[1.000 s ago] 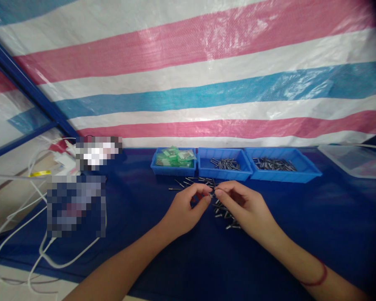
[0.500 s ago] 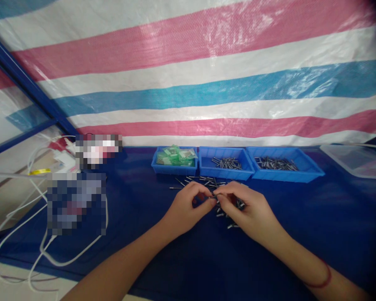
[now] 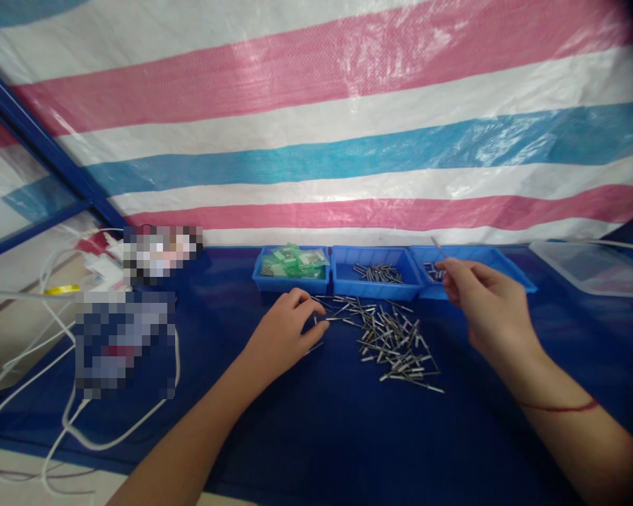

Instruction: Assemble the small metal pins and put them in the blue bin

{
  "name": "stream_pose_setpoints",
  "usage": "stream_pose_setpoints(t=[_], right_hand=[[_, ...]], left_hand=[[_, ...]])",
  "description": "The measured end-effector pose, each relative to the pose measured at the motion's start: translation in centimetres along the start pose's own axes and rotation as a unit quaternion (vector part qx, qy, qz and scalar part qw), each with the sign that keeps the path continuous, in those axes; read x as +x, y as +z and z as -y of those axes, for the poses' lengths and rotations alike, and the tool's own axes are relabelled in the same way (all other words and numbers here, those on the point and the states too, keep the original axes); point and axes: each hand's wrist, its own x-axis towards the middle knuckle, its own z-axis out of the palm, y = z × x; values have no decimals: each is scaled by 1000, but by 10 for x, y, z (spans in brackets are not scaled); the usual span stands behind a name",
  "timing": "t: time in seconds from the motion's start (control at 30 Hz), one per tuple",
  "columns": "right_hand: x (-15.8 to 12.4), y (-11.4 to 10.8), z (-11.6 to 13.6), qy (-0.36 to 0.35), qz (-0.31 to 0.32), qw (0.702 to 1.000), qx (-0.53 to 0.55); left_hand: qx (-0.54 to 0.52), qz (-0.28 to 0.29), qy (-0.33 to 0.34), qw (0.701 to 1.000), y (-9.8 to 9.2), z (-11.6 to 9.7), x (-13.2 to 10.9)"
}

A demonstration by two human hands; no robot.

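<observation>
A heap of metal blind rivets [image 3: 395, 341], thin pins with a thicker sleeve at one end, lies loose on the blue tabletop. My left hand [image 3: 290, 325] rests low at the left edge of the scatter, thumb and fingers curved and apart, with a few rivets beside the fingertips. Raised over the right-hand blue bin [image 3: 506, 270], my right hand [image 3: 488, 299] pinches one thin rivet [image 3: 435, 244] that points up and left. That bin holds more rivets, partly hidden by the hand.
The middle blue bin [image 3: 348, 287] contains similar metal pieces. Green packets [image 3: 295, 261] fill the left bin [image 3: 274, 284]. A clear plastic lid [image 3: 574, 270] lies far right. White cables [image 3: 110, 444] loop at left near blurred-out objects. A striped sheet [image 3: 316, 161] hangs behind.
My hands have come apart from their meeting over the heap. The right moved up and right to the right-hand bin with a rivet; the left moved left and opened, uncovering the heap.
</observation>
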Motion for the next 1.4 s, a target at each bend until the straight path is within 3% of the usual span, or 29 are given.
stream_pose_setpoints(t=[0.13, 0.23, 0.37, 0.5, 0.7, 0.97, 1.07, 1.17, 1.23, 1.4], right_hand=[[15, -14, 2, 32, -29, 999, 16], [10, -11, 5, 48, -19, 998, 22], [-5, 3, 8, 46, 23, 999, 6], [-14, 11, 7, 9, 74, 997, -30], [-22, 16, 4, -18, 150, 986, -74], [-42, 29, 11, -43, 272, 948, -159], [-52, 34, 12, -75, 310, 932, -171], [-61, 38, 13, -87, 342, 922, -158], [-67, 40, 14, -82, 355, 921, -139], [-79, 46, 15, -47, 358, 933, -9]], left_hand=[[20, 67, -21, 997, -11, 10, -5], [-2, 120, -32, 992, -10, 17, -7], [-22, 146, -29, 989, -4, 22, -6], [-30, 154, -43, 987, -13, 16, -3], [-46, 229, -61, 970, -22, 5, -5], [-6, 227, -42, 973, -8, 9, -5], [-41, 185, -27, 982, -7, 4, 0], [-142, 134, -43, 980, -4, -4, 4], [-247, 109, -66, 961, 0, -10, 5], [-465, 95, -100, 874, 11, -20, 5]])
